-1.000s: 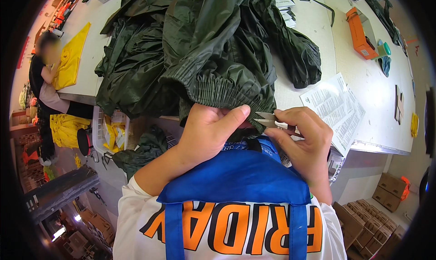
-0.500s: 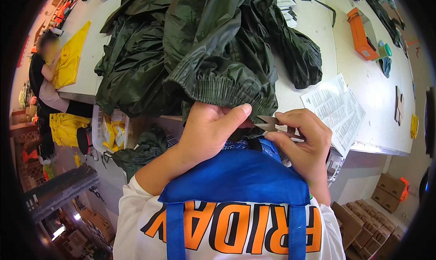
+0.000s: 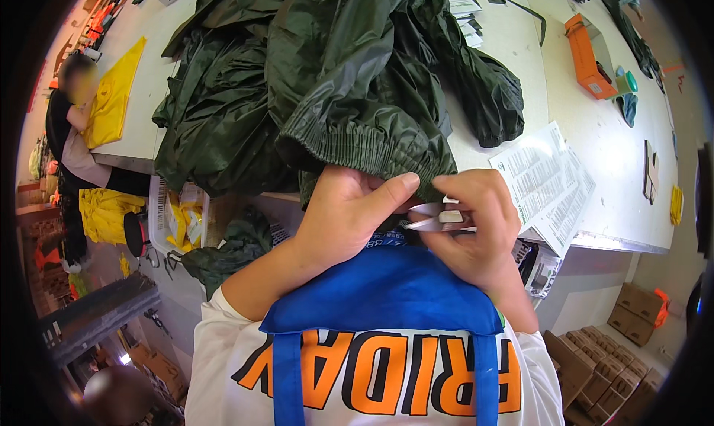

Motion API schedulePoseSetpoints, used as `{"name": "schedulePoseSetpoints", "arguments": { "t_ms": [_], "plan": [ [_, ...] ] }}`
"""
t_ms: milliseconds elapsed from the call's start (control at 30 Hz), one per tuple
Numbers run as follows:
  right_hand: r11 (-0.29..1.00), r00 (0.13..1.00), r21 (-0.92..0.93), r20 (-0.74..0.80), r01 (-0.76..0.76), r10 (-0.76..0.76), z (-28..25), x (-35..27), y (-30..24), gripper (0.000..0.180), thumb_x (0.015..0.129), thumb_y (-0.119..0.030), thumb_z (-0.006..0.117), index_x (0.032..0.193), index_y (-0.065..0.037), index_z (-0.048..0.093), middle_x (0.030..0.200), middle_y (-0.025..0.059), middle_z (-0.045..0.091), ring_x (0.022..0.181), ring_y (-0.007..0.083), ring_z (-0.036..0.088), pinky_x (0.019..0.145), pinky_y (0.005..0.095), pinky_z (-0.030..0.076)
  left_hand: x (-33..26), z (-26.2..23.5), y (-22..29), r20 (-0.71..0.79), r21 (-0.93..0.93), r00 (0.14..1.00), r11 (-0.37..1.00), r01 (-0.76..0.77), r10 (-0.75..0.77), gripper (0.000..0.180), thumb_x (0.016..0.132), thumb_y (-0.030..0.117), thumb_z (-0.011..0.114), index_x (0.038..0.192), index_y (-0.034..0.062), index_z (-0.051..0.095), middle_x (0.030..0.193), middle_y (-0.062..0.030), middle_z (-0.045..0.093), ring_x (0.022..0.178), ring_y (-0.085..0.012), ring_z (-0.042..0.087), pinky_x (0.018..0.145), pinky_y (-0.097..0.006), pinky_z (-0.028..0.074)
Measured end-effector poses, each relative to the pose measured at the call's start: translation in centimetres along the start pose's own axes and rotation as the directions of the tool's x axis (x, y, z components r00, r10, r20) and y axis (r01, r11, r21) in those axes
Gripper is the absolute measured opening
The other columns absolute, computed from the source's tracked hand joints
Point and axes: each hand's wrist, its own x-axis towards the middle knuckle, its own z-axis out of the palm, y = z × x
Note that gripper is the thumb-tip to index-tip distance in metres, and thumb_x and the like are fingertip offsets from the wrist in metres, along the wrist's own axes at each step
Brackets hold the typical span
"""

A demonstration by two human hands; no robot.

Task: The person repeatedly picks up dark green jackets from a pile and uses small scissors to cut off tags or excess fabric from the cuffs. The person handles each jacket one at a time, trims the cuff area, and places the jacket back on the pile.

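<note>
Dark green, shiny waterproof garments lie heaped on the table in front of me. An elastic gathered hem hangs at the near side of the heap. My left hand grips its lower edge, thumb on top and the other fingers hidden beneath the fabric. Close by on the right, my right hand holds small metal thread snips, their blades pointing left toward my left thumb and slightly apart. The right index fingertip is at the hem's right end; whether it pinches a thread there is too small to tell.
Printed paper sheets lie right of the heap on the white table. An orange box stands farther right. At left, a co-worker handles yellow fabric. A plastic crate sits below the table edge.
My right hand has shifted a little left, its index finger now reaching up to the hem. The snips have moved left and slightly down. My left hand still grips the hem.
</note>
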Motion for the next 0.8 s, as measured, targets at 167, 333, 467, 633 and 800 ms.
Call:
{"name": "schedulePoseSetpoints", "arguments": {
  "t_ms": [167,333,467,633,800],
  "plan": [
    [0.989,0.982,-0.07,-0.125,0.132,-0.14,0.9,-1.0,0.6,0.029,0.055,0.006,0.067,0.083,-0.004,0.064,0.076,0.0062,0.056,0.06,0.017,0.055,0.051,0.0281,0.045,0.2,0.6,0.3,-0.02,-0.071,1.0,0.997,0.001,-0.002,0.021,0.087,0.002,0.055,0.107,-0.0043,0.051,0.101,-0.0098,0.059,0.09,-0.0164,0.06,0.08,-0.031,0.054],
    [0.911,0.979,0.382,-0.067,-0.153,0.192,0.5,-1.2,1.1,0.011,0.073,0.005,0.062,0.081,-0.002,0.058,0.077,0.0057,0.053,0.059,0.0119,0.049,0.052,0.0207,0.039,0.4,0.1,0.4,-0.033,0.014,0.997,0.997,0.07,-0.069,0.034,0.087,0.002,0.052,0.118,-0.0041,0.041,0.105,-0.0163,0.058,0.094,-0.0259,0.062,0.078,-0.037,0.056],
    [0.571,0.907,0.797,-0.075,-0.196,0.415,0.3,-2.0,1.4,0.01,0.09,-0.008,0.052,0.085,0.001,0.049,0.084,0.0066,0.049,0.06,0.0067,0.041,0.053,0.0181,0.034,0.5,0.0,0.4,-0.014,0.001,0.999,0.999,0.049,-0.049,0.034,0.087,0.003,0.052,0.118,-0.0036,0.042,0.104,-0.0162,0.059,0.093,-0.0259,0.063,0.076,-0.038,0.056],
    [0.955,0.971,0.269,-0.163,-0.126,0.174,0.1,-1.5,1.5,0.014,0.077,-0.002,0.067,0.09,0.0,0.062,0.083,0.0067,0.054,0.063,0.0113,0.048,0.052,0.0215,0.036,0.5,0.2,0.4,-0.028,-0.003,0.999,0.999,0.043,-0.043,0.032,0.087,0.002,0.052,0.117,-0.0036,0.043,0.103,-0.0158,0.059,0.092,-0.0253,0.063,0.075,-0.037,0.056],
    [0.984,0.995,0.178,-0.092,-0.021,0.038,0.0,-0.8,2.4,0.016,0.075,0.009,0.059,0.087,-0.001,0.058,0.083,0.0057,0.054,0.06,0.0098,0.046,0.05,0.0205,0.035,0.5,-0.1,0.2,-0.021,0.027,0.998,0.998,0.054,-0.054,0.032,0.086,0.003,0.052,0.116,-0.0051,0.045,0.105,-0.0169,0.059,0.092,-0.0266,0.063,0.077,-0.038,0.056]
  ]
}}
